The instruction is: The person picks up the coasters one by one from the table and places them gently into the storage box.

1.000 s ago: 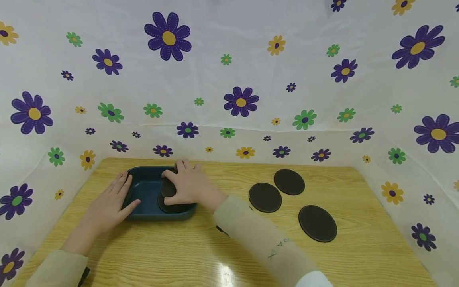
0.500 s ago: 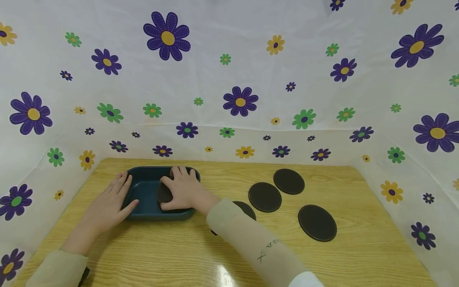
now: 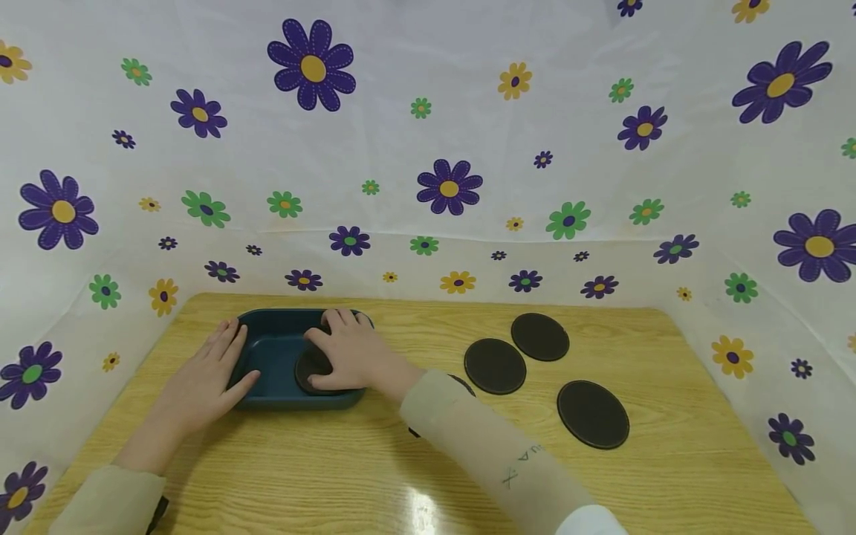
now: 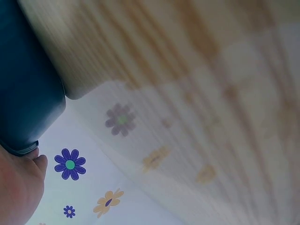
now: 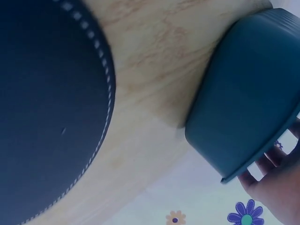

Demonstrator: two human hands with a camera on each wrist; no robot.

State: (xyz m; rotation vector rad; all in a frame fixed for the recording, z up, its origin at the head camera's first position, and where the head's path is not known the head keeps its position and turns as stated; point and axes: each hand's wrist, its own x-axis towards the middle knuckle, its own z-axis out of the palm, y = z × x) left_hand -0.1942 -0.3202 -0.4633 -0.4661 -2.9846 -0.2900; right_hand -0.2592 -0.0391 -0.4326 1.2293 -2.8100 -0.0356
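In the head view a dark teal tray [image 3: 270, 371] sits at the table's left rear. My left hand [image 3: 200, 383] rests along its left rim, fingers straight, thumb pointing inward. My right hand [image 3: 357, 357] reaches over the right half of the tray, fingers spread above a round black coaster [image 3: 313, 370] that lies inside. The thumb overlaps the coaster's near part; the palm hides much of the rest. The right wrist view shows fingers of my right hand [image 5: 276, 183] over the tray rim [image 5: 260, 157], their tips hidden behind it.
Three black coasters lie right of the tray: the nearer left one [image 3: 495, 366], the rear one [image 3: 539, 336] and the front right one [image 3: 592, 414]. Another coaster [image 3: 463, 384] is mostly hidden by my right forearm. A flower-print cloth [image 3: 394, 148] surrounds the wooden table [image 3: 321, 475].
My right hand has lowered a coaster onto the one in the tray, then shifted slightly right, its thumb and index finger drawing back from the coaster's left edge. The left hand stays put.
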